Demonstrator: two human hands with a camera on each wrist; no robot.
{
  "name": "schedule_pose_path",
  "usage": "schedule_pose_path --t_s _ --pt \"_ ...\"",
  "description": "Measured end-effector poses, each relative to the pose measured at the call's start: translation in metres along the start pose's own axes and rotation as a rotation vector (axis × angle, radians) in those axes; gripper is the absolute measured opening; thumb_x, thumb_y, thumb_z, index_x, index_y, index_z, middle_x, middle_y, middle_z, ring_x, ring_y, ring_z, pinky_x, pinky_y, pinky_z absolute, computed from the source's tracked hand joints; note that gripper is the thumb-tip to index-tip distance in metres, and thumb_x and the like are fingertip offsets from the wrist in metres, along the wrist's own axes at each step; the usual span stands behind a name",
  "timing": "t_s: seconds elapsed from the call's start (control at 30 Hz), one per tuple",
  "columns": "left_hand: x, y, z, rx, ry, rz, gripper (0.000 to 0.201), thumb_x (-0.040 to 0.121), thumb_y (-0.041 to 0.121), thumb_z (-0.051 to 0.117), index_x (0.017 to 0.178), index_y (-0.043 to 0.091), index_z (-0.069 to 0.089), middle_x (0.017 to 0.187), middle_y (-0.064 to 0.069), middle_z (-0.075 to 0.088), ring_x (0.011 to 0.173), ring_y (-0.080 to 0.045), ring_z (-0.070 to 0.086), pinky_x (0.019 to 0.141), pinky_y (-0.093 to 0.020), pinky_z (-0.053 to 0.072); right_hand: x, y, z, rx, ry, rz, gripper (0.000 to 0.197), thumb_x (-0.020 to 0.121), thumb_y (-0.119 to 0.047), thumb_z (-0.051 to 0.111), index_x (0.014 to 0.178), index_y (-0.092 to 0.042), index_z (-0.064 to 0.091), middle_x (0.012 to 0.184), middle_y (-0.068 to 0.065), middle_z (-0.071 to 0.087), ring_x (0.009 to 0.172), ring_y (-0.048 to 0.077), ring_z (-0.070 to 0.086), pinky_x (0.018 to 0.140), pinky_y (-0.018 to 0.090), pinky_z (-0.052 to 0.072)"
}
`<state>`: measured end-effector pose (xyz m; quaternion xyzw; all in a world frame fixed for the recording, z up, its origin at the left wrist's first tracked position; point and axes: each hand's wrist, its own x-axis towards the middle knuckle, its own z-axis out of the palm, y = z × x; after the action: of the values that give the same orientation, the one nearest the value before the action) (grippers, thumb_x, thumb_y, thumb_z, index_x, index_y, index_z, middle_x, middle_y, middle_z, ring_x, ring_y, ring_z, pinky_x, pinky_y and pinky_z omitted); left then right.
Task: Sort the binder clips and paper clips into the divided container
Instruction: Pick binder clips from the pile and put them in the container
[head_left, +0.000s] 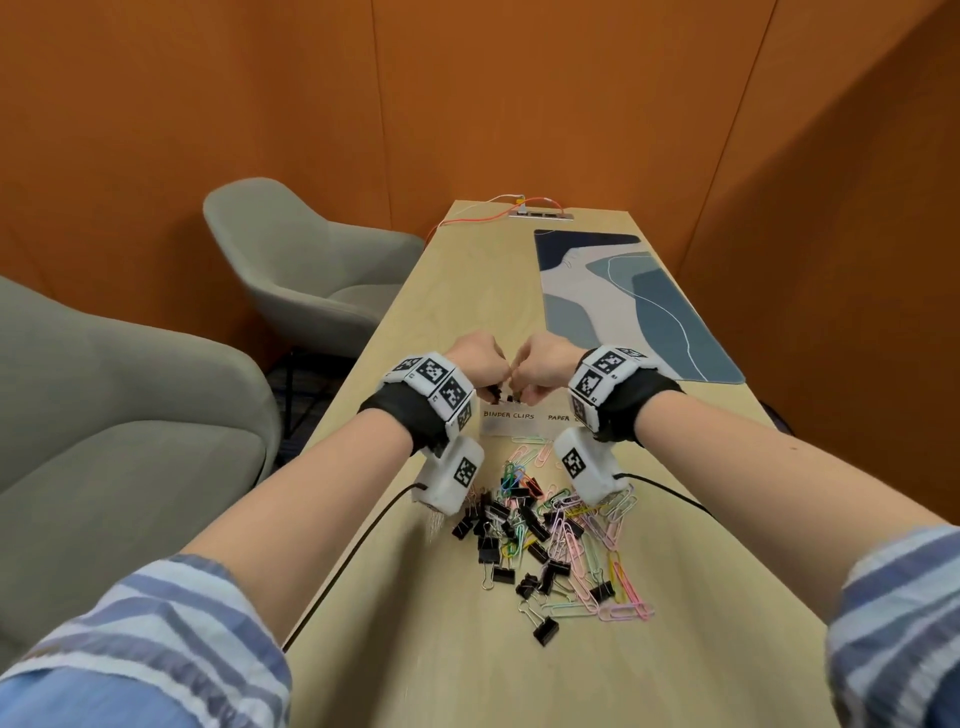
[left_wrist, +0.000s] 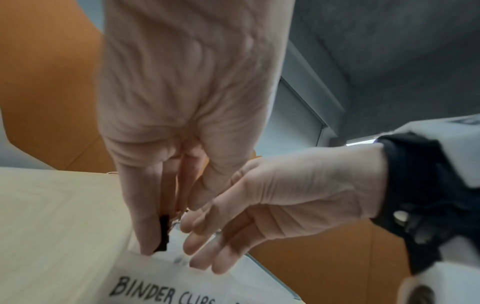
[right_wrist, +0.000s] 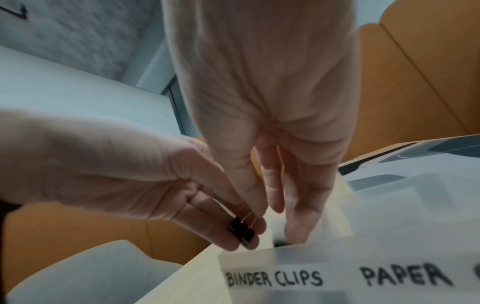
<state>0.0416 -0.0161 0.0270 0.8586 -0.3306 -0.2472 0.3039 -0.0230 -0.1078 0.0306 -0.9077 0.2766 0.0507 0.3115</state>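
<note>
Low in the centre of the head view a mixed pile (head_left: 550, 540) lies on the table (head_left: 415, 649): some two dozen black binder clips and more pastel paper clips, too tangled to count. Above it, mid-frame, the left hand (head_left: 480, 361) pinches one binder clip (right_wrist: 241, 231) over the divided container (head_left: 511, 421), while the right hand (head_left: 543, 364) hangs relaxed, holding nothing visible. The clip is best released low, inside the BINDER CLIPS side, clear of the divider.

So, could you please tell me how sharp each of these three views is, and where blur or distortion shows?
Head view: wide-angle bending at the edges, pile of clips fairly sharp. Left wrist view: soft throughout, the container label smeared, the left hand looming large. Right wrist view: blurred too, though the binder clip and the label stay readable.
</note>
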Motion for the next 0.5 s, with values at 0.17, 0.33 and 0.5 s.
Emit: schedule_pose_path --t_s 0.17,0.33,0.5 --pt "-0.015 -0.006 0.001 0.087 0.076 0.084 0.032 0.090 0.004 0.047 0.118 0.003 0.063 0.100 -0.013 0.064 0.084 -0.026 0.067 0.082 -0.034 0.058 -0.032 0.002 -0.003 -0.048 0.080 -0.123 0.024 0.086 -0.002 0.049 0.105 0.001 0.064 0.091 0.018 0.067 0.076 0.025 0.063 0.080 0.041 0.059" --pt "-0.034 -0.012 0.009 0.192 0.156 0.223 0.030 0.086 0.005 0.048 0.109 0.010 0.068 0.111 -0.009 0.068 0.102 -0.024 0.063 0.080 -0.027 0.047 -0.073 0.024 0.013 -0.306 -0.238 -0.156 0.022 0.084 -0.003 0.053 0.102 -0.007 0.064 0.093 0.011 0.066 0.072 0.017 0.057 0.058 0.022 0.047" --pt "-0.062 -0.021 0.031 0.413 -0.087 0.262 0.022 0.083 0.013 0.062 0.105 0.012 0.065 0.095 -0.002 0.061 0.090 -0.018 0.058 0.074 -0.027 0.044 -0.085 0.047 0.044 -0.394 -0.129 -0.275 0.028 0.085 -0.016 0.061 0.113 -0.013 0.063 0.109 0.005 0.064 0.097 0.020 0.057 0.087 0.030 0.047"
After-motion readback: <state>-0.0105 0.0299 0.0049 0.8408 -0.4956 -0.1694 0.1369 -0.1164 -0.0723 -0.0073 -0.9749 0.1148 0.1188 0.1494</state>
